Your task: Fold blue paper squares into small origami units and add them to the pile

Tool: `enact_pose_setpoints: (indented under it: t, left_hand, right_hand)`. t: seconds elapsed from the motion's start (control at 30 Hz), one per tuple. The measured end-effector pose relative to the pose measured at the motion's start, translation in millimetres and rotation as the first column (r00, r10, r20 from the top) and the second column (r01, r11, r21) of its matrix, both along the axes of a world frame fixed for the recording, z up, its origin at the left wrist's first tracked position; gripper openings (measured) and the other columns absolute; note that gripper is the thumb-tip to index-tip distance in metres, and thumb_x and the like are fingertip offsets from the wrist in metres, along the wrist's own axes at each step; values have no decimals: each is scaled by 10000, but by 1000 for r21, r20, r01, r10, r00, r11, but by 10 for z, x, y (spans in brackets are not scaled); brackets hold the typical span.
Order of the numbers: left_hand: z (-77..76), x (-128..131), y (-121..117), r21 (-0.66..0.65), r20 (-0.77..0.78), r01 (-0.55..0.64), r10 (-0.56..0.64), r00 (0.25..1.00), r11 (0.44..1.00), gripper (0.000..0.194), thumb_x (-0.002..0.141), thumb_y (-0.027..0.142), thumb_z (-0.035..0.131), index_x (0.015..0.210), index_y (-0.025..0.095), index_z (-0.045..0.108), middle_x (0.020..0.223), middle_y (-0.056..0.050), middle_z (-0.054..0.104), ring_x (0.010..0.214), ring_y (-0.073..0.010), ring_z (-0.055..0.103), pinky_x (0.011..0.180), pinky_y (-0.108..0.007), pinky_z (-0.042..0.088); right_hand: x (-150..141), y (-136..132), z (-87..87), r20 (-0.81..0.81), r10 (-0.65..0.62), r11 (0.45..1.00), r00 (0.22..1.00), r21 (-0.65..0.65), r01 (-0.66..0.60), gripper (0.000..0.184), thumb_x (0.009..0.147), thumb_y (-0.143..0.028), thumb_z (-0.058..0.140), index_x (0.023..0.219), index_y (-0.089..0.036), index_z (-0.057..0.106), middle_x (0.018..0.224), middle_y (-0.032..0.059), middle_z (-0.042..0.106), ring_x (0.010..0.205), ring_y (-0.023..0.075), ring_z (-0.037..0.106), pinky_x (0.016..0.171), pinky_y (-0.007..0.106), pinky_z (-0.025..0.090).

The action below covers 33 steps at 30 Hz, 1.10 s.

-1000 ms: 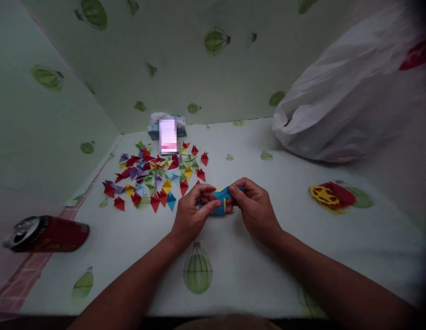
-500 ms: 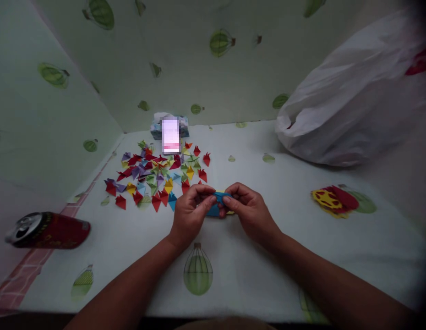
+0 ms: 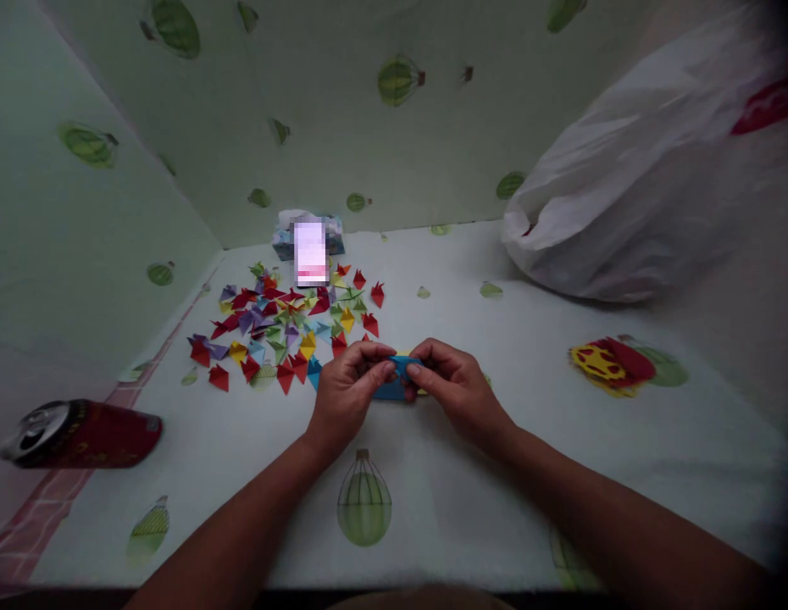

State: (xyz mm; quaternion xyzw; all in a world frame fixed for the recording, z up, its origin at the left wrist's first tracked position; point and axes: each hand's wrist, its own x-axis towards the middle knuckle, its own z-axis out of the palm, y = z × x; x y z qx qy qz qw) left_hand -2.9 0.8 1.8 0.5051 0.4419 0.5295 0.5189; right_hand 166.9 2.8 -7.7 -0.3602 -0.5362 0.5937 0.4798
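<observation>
We have left hand (image 3: 341,386) and right hand (image 3: 457,383) close together, both pinching the small folded blue paper piece (image 3: 402,365) between them over the white balloon-print table (image 3: 448,500), and uneven thumb pressure or a slipping grip could skew its crease or tear it.

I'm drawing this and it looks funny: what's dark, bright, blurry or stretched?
Head view: dim light, with the right edge nearly black; head view: the screen glows brightest, broken into squares; head view: a soft shadow lies by the bag; head view: the can looks stretched and soft; head view: folds on the blue paper are unclear.
</observation>
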Motion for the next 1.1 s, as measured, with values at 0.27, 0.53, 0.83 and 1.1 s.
enact_pose_setpoints:
  t: [0.27, 0.53, 0.83, 1.1]
  left_hand:
    - [7, -4, 7, 3, -18, 11, -11, 1000, 1000, 127, 759, 242, 783, 844, 170, 724, 726, 2, 704, 643, -114, 664, 636, -225, 549]
    - [34, -22, 29, -60, -20, 43, -45, 999, 997, 174, 750, 281, 798, 832, 161, 702, 722, 11, 680, 644, -110, 644, 643, -230, 535]
    - [30, -33, 50, -158, -5, 75, -77, 997, 985, 209, 738, 311, 805, 797, 156, 677, 710, 24, 647, 630, -96, 608, 640, -223, 495]
    - [26, -61, 82, -200, -58, 108, -122, 991, 974, 230, 747, 339, 786, 855, 145, 724, 728, 4, 677, 621, -100, 603, 629, -229, 478]
  right_hand:
    - [10, 16, 29, 87, -1, 1000, 996, 27, -2, 170, 866, -324, 663, 808, -174, 610, 668, -1, 639, 604, 128, 591, 610, 281, 468]
    - [14, 20, 57, 159, -11, 999, 987, 50, 3, 148, 858, -312, 635, 798, -181, 598, 654, -10, 627, 584, 122, 570, 592, 274, 451]
    - [21, 42, 22, 198, 27, 999, 980, 35, -35, 165, 855, -338, 629, 791, -190, 594, 689, 3, 632, 583, 124, 562, 571, 275, 436]
    - [20, 38, 24, 252, 16, 998, 968, 53, -30, 171, 849, -330, 609, 755, -188, 589, 662, -5, 600, 561, 124, 560, 550, 273, 442]
